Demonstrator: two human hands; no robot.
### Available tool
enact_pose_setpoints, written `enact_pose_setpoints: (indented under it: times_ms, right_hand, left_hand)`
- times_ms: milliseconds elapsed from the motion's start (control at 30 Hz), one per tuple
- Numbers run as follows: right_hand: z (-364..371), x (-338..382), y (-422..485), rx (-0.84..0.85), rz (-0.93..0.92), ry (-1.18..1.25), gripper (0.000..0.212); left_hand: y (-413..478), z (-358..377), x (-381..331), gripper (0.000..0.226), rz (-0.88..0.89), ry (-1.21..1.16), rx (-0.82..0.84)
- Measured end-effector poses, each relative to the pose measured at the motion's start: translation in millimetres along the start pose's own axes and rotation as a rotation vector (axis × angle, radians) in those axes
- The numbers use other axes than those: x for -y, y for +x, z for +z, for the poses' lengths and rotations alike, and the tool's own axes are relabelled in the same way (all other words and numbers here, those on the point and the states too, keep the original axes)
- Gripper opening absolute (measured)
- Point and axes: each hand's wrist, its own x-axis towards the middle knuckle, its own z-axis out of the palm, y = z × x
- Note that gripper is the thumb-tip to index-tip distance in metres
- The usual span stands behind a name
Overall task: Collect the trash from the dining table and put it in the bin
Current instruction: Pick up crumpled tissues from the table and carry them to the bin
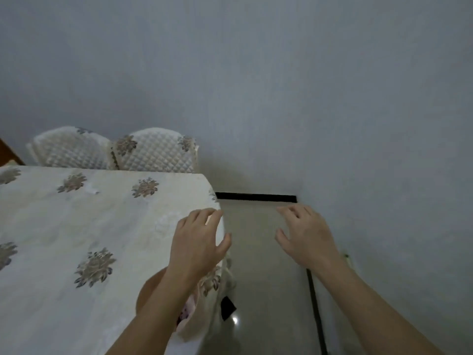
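The dining table (76, 226) fills the left, covered by a cream cloth with grey-brown flower prints. A small pale scrap (90, 189) lies on the cloth near the far side; it is too blurred to name. My left hand (198, 242) hovers over the table's right corner, empty, fingers spread. My right hand (304, 234) hangs over the floor to the right of the table, also empty with fingers apart. No bin shows in this view.
Two chairs with quilted cream covers (153, 152) stand behind the table against the grey wall (256, 85). Glossy pale floor (263, 252) runs between table and wall, edged by a black skirting (256, 196). A small black object (227, 307) sits below the table edge.
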Motion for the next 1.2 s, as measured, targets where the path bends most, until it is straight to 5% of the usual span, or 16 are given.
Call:
enact_pose_setpoints:
  times_ms: [500,867,1200]
  right_hand:
    - [33.4,-86.8,81.0,0.016,0.115,0.029,0.043]
    - [78.1,-154.6,283.7,0.066,-0.090,0.113,0.033]
    - [121.5,-160.4,406.3,0.124,-0.265,0.168,0.033]
  left_hand:
    - [123.7,68.4,-33.2,0.050,0.094,0.011,0.064]
    - [297.6,113.5,-34.8,0.047,-0.083,0.057,0.031]
    - [362.2,143.5,-4.5,0.047,-0.282,0.100,0.033]
